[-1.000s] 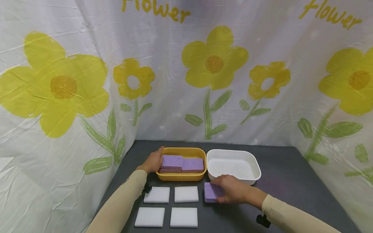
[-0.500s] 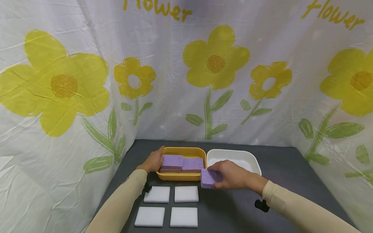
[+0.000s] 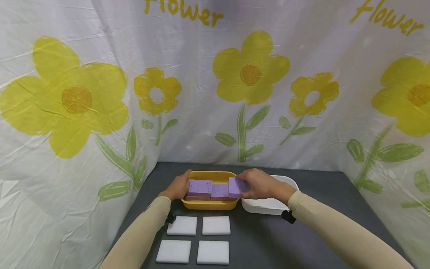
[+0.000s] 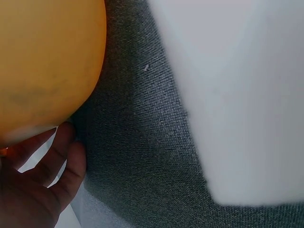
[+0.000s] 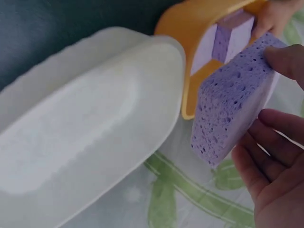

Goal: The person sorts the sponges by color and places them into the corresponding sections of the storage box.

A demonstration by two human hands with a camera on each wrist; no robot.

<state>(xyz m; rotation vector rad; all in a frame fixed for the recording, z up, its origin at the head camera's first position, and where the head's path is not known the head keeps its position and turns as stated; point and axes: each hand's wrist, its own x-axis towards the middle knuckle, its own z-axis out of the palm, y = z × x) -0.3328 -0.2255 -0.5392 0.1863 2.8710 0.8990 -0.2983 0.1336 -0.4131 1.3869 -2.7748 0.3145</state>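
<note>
Between the thumb and fingers of my right hand is a purple sponge, held above the right end of a yellow plastic tub. Large pores show on this sponge in the right wrist view, where it is tilted. Inside the tub lie more purple sponges, stacked at the left and lower in the middle. My left hand grips the tub's left end. From the left wrist camera, its fingers bend against the tub's outer wall; the thumb is hidden there.
A white plastic tub stands right of the yellow one, partly behind my right arm. Several white rectangular pads lie in two rows on the dark table in front. A flower-printed curtain surrounds the table's back and sides.
My right hand has lifted the purple sponge off the table and carried it back and left, over the yellow tub. The left hand keeps its place on that tub.
</note>
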